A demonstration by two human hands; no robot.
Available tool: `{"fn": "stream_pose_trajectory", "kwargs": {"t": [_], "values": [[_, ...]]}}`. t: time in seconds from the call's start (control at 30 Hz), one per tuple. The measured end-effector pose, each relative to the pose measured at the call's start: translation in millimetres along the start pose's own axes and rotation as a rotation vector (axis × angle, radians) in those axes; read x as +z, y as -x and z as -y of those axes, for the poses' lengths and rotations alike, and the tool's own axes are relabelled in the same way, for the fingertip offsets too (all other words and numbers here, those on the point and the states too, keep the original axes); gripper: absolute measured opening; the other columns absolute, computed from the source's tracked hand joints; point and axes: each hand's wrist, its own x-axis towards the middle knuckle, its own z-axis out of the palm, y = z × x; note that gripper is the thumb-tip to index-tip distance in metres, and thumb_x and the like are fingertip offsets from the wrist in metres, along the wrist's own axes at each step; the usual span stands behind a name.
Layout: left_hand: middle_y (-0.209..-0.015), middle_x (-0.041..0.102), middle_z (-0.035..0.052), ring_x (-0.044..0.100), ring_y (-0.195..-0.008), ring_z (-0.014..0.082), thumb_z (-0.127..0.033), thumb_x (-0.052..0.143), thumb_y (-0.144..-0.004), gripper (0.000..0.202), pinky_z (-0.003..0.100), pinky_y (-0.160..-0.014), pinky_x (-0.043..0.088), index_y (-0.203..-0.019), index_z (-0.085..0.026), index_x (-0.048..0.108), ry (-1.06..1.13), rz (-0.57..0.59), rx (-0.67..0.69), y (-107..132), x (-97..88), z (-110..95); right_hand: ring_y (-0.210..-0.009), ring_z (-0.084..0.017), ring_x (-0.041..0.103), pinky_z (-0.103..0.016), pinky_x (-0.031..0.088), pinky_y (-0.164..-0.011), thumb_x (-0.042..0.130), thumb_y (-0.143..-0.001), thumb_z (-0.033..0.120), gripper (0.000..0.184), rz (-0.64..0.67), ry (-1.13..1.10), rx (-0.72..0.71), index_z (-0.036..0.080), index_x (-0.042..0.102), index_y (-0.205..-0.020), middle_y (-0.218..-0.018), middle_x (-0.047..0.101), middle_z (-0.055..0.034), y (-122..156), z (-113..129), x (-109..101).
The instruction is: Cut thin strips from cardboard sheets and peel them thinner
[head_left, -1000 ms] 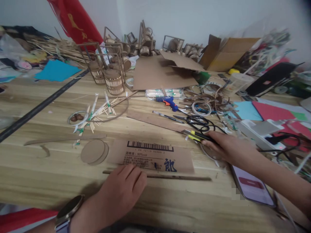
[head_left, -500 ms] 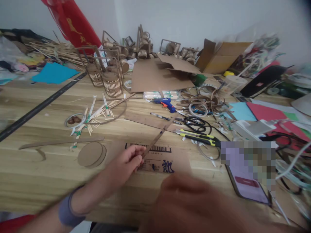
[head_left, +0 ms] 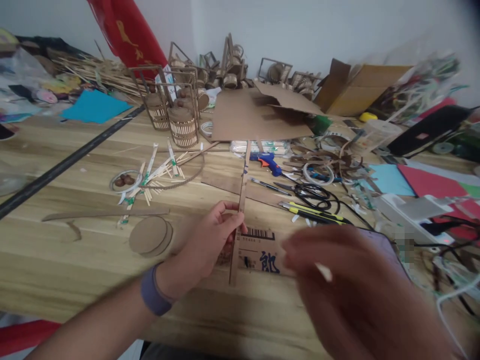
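My left hand (head_left: pixel 202 245), with a purple band at the wrist, pinches a long narrow cardboard strip (head_left: pixel 244 187) between thumb and fingers. The strip stands nearly straight away from me and its lower end sticks out below the hand. Under it lies a printed cardboard piece (head_left: pixel 287 267) with a barcode and blue lettering. My right hand (head_left: pixel 348 280) is raised at the right, nearer the camera, apart from the strip. Motion smears its fingers, so their grip is unclear. Left of my left hand lie two overlapping cardboard discs (head_left: pixel 148 235).
A blue glue gun (head_left: pixel 272 163), black scissors (head_left: pixel 300 190) and a yellow-black utility knife (head_left: pixel 315 212) lie beyond my hands. Small lidded baskets (head_left: pixel 183 127) in frames stand behind. A phone (head_left: pixel 386 245) is partly behind my right hand. Split sticks (head_left: pixel 159 175) lie left.
My left hand has swung the strip from a rightward slant to nearly upright in view. My right hand has risen and moved right. The whole view has shifted slightly.
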Motion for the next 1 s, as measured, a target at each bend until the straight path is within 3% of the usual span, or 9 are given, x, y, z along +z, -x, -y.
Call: {"fn": "stream_pose_trajectory", "kwargs": {"t": [0.07, 0.2, 0.3, 0.43, 0.53, 0.63, 0.77, 0.9, 1.0], "values": [[-0.067, 0.057, -0.0083, 0.04, -0.048, 0.0068, -0.042, 0.073, -0.079, 0.04, 0.017, -0.042, 0.026, -0.108, -0.022, 0.055, 0.045, 0.021, 0.029, -1, 2.3, -1, -0.057, -0.02, 0.062, -0.031, 0.049, -0.05, 0.053, -0.092, 0.033, 0.017, -0.014, -0.165, 0.081, 0.028, 0.069, -0.092, -0.071, 0.069, -0.004, -17, -5, 21], [-0.065, 0.054, -0.0099, 0.043, -0.044, 0.0063, -0.043, 0.074, -0.079, 0.045, 0.018, -0.041, 0.031, -0.113, -0.021, 0.053, 0.046, 0.031, 0.159, -5, 5.0, 4, -0.048, -0.012, 0.046, -0.023, 0.034, -0.045, 0.063, -0.084, 0.041, 0.021, 0.301, -0.546, 0.325, 0.022, 0.065, -0.076, -0.056, 0.056, 0.0041, -28, -17, 57], [-0.066, 0.056, -0.0095, 0.045, -0.044, 0.0061, -0.043, 0.072, -0.083, 0.043, 0.018, -0.043, 0.033, -0.115, -0.02, 0.053, 0.014, 0.059, 0.214, -9, 3.9, 10, -0.051, -0.01, 0.04, -0.022, 0.029, -0.047, 0.061, -0.085, 0.04, 0.024, 0.414, -0.737, 0.362, 0.021, 0.063, -0.07, -0.057, 0.051, 0.0051, -28, -25, 65], [-0.062, 0.055, -0.0069, 0.043, -0.044, 0.006, -0.054, 0.067, -0.086, 0.042, 0.018, -0.042, 0.03, -0.101, -0.016, 0.06, -0.039, 0.09, 0.163, -11, 0.0, 21, -0.047, -0.008, 0.033, -0.021, 0.025, -0.044, 0.065, -0.084, 0.061, 0.043, 0.385, -0.984, 0.485, 0.02, 0.061, -0.069, -0.054, 0.047, 0.0069, -29, -39, 65], [-0.056, 0.051, -0.0074, 0.04, -0.042, 0.0058, -0.063, 0.074, -0.077, 0.049, 0.019, -0.041, 0.029, -0.082, -0.017, 0.058, -0.015, 0.192, 0.025, -10, -0.9, 27, -0.048, -0.008, 0.032, -0.021, 0.025, -0.046, 0.065, -0.081, 0.071, 0.052, 0.301, -1.073, 0.57, 0.02, 0.058, -0.072, -0.057, 0.045, 0.0073, -29, -49, 65], [-0.061, 0.058, -0.0036, 0.043, -0.046, 0.0059, -0.062, 0.085, -0.065, 0.054, 0.02, -0.043, 0.031, -0.075, -0.016, 0.059, 0.119, 0.313, -0.136, -9, 0.2, 28, -0.053, -0.01, 0.044, -0.022, 0.035, -0.052, 0.068, -0.08, 0.07, 0.05, 0.281, -1.16, 0.617, 0.02, 0.061, -0.077, -0.06, 0.046, 0.006, -26, -55, 65], [-0.068, 0.065, 0.0005, 0.046, -0.051, 0.006, -0.051, 0.093, -0.058, 0.049, 0.02, -0.046, 0.031, -0.076, -0.014, 0.067, 0.214, 0.389, -0.263, -8, 0.2, 24, -0.054, -0.013, 0.051, -0.025, 0.043, -0.054, 0.07, -0.083, 0.065, 0.045, 0.33, -1.28, 0.632, 0.02, 0.067, -0.085, -0.06, 0.047, 0.0056, -19, -59, 68], [-0.068, 0.066, 0.0009, 0.047, -0.051, 0.006, -0.043, 0.089, -0.061, 0.038, 0.02, -0.047, 0.032, -0.075, -0.013, 0.072, 0.193, 0.439, -0.293, -9, -1.7, 22, -0.057, -0.014, 0.058, -0.026, 0.046, -0.054, 0.068, -0.086, 0.063, 0.044, 0.388, -1.297, 0.581, 0.02, 0.07, -0.091, -0.063, 0.057, 0.0026, -18, -59, 69], [-0.067, 0.067, 0.0011, 0.049, -0.05, 0.0065, -0.037, 0.086, -0.062, 0.03, 0.021, -0.046, 0.034, -0.073, -0.014, 0.071, 0.21, 0.433, -0.27, -9, -2.0, 22, -0.055, -0.014, 0.062, -0.026, 0.049, -0.053, 0.071, -0.084, 0.061, 0.041, 0.305, -1.202, 0.542, 0.021, 0.07, -0.095, -0.065, 0.064, 0.0017, -21, -54, 68]]}}
